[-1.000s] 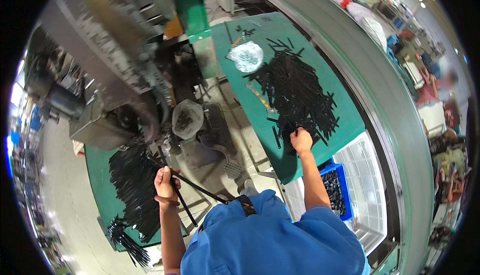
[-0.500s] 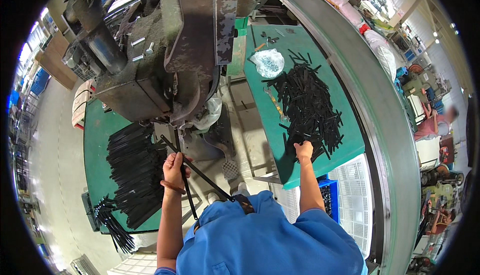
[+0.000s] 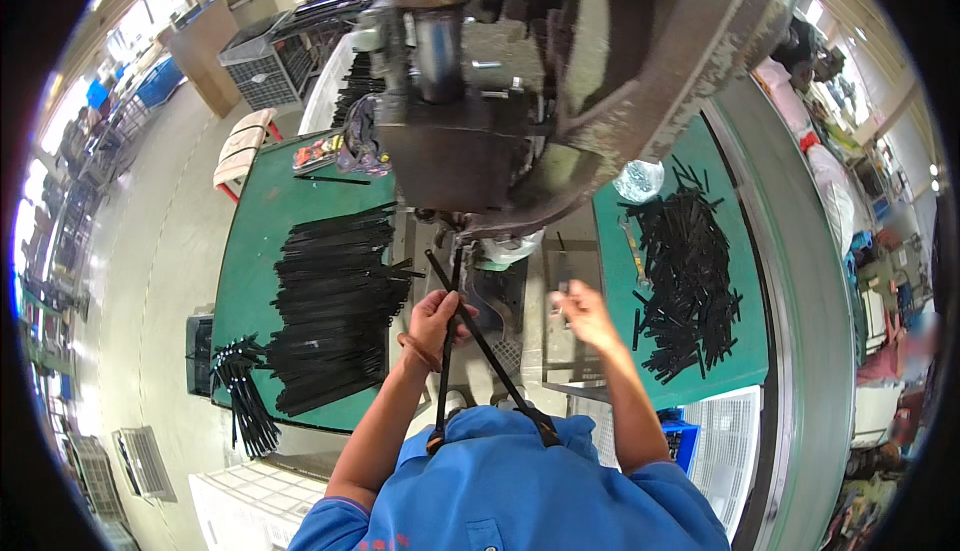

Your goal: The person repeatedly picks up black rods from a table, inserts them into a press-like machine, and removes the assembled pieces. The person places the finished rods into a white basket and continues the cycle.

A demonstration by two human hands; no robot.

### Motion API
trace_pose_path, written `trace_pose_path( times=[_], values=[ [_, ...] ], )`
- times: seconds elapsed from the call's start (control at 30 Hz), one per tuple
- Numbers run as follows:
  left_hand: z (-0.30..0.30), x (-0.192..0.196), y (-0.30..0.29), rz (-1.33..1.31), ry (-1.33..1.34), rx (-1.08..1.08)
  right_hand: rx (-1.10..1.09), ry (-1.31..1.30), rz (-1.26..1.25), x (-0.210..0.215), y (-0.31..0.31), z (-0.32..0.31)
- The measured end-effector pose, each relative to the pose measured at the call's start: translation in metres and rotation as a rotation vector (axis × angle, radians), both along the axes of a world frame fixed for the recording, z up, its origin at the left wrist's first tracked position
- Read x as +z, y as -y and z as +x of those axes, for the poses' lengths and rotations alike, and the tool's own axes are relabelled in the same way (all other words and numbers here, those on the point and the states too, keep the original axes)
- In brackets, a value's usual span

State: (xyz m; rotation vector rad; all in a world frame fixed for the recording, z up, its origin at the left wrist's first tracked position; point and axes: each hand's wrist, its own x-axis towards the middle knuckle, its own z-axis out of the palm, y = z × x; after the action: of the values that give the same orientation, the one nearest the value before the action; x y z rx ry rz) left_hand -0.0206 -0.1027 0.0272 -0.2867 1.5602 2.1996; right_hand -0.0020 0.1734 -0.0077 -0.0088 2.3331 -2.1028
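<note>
My left hand (image 3: 434, 319) is closed around two long, flat black bars (image 3: 484, 347) that cross in an X. Their upper ends reach just under the head of a heavy, worn metal machine (image 3: 455, 151), and their lower ends come close to my blue clothing. Between the machine and the right-hand table, my right hand (image 3: 584, 313) is in the air with its fingers pinched. Whatever is in that pinch is too blurred to make out. Nearest to it on the right lies a heap of short black strips (image 3: 684, 271).
A green table (image 3: 250, 241) at left bears a stack of long black bars (image 3: 335, 311) and a fanned bundle (image 3: 245, 401). The right green table (image 3: 655, 369) holds a wrench (image 3: 634, 249) and a white bag of small parts (image 3: 639, 181). A foot pedal (image 3: 507, 354) is below.
My right hand has left the heap of short strips and come left toward the machine. My left hand still grips the crossed bars. The whole view has swung left.
</note>
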Motion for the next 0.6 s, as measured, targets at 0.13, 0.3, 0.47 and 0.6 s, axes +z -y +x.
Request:
trace_pose_path(
  times=[0.13, 0.3, 0.47, 0.6],
  values=[
    [0.001, 0.004, 0.009, -0.005, -0.014, -0.020, 0.177, 0.127, -0.026, 0.055, 0.088, -0.024],
    [-0.003, -0.001, 0.014, 0.004, -0.030, -0.033, 0.238, 0.094, 0.103, 0.049, 0.102, -0.042],
    [-0.003, -0.007, 0.016, 0.009, -0.036, -0.023, 0.247, 0.085, 0.057, 0.055, 0.109, -0.045],
    [-0.006, -0.007, 0.019, -0.024, -0.031, -0.055, 0.224, 0.217, 0.021, 0.058, 0.117, -0.045]
  ],
)
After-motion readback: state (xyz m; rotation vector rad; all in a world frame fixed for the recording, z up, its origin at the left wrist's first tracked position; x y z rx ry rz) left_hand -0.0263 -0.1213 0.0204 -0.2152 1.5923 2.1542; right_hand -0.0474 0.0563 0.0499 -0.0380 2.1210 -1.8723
